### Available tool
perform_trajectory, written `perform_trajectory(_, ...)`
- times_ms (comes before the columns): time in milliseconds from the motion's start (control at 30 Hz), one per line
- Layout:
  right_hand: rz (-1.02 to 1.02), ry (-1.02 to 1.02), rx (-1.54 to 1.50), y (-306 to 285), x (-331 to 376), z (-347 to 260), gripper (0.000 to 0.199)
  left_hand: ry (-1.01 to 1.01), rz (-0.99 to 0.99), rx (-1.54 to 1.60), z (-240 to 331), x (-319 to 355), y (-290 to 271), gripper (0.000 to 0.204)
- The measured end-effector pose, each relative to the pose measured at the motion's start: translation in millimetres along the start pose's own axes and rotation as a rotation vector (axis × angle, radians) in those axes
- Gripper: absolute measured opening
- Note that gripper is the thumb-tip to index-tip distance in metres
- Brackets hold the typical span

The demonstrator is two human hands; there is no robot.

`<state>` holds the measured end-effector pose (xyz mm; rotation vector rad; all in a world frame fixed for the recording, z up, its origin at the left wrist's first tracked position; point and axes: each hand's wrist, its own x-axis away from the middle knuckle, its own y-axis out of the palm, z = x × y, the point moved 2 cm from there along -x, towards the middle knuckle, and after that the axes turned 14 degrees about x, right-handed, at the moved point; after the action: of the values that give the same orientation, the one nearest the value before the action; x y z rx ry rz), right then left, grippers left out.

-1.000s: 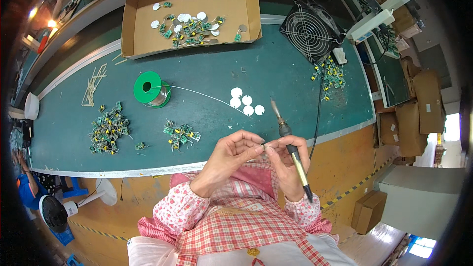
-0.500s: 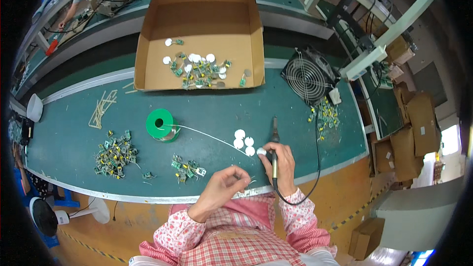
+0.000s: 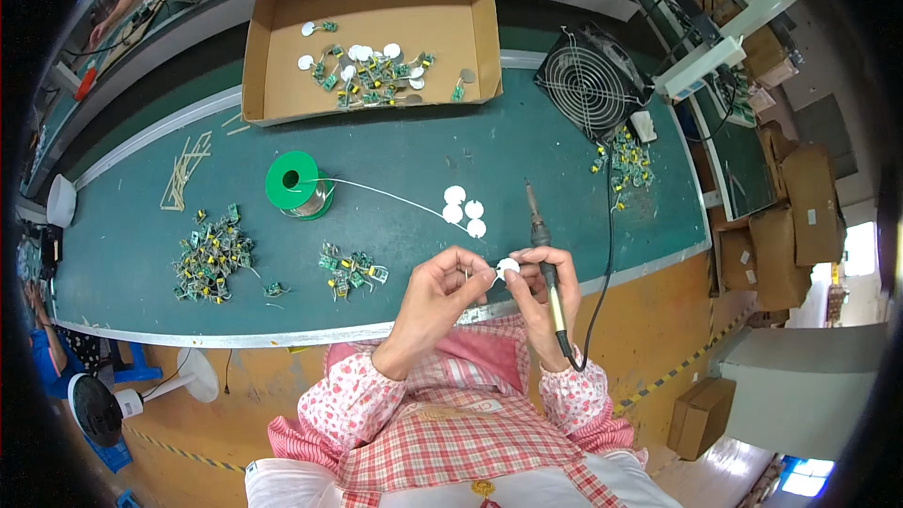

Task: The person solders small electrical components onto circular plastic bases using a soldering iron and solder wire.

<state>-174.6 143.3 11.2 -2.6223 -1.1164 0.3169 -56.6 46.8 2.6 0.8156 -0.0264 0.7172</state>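
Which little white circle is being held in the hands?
The white disc pinched between both hands; the other three white discs lie loose on the green table.

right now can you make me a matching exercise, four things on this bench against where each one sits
Things:
1. solder spool
2. cardboard box
3. fan
4. soldering iron

Places:
A. in the right hand
B. far edge of the bench, middle
C. far right corner of the bench
D. on the green mat, left of the three white discs

Pairs: 1-D, 2-B, 3-C, 4-A
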Motion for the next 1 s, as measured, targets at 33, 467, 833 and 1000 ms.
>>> perform_trajectory(33,0.009,-0.016,0.002,-0.2,0.3,-4.3,0.023,-0.008,0.002,-0.001,-0.8,-0.2,0.9,0.008)
perform_trajectory(467,0.030,-0.130,0.108,-2.7,7.4,-11.3,0.021,0.144,0.044,-0.234,-5.7,2.2,2.6,0.007)
perform_trajectory(833,0.056,-0.165,0.153,-2.9,7.3,-7.9,0.021,0.129,0.080,-0.256,-8.6,0.0,2.3,0.011)
perform_trajectory(1000,0.060,-0.182,0.192,-2.6,6.1,-8.7,0.021,0.039,0.087,-0.075,-10.5,-0.5,2.3,0.011)
